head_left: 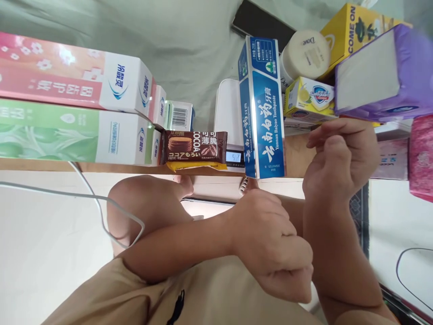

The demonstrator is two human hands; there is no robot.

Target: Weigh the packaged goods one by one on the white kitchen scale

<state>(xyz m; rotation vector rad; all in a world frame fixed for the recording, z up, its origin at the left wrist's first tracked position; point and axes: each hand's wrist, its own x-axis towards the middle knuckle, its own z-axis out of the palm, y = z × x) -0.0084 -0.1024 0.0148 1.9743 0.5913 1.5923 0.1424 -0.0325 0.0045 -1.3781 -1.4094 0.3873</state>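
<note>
My left hand [270, 243] is closed in a fist in front of the table edge, above my lap; whatever may be inside it is hidden. Further right, my right hand [341, 158] hovers by the table edge with fingers loosely curled and nothing visible in them. Nearest to both is a blue Yunnan Baiyao toothpaste box [267, 108], apart from either hand. It overlaps the right part of a white digital scale [226, 110] whose small display is lit. Left of the display lies a brown cocoa biscuit packet [196, 146], with a yellow wrapper [199, 166] under it.
Pink [74, 76] and green [67, 131] toothpaste boxes fill the left side. At the right are a Dove jar [306, 54], a yellow Safeguard soap box [309, 97], a purple tissue pack [382, 76] and a yellow box [355, 34]. A black phone-like slab [262, 25] lies behind. A white cable [84, 196] hangs at left.
</note>
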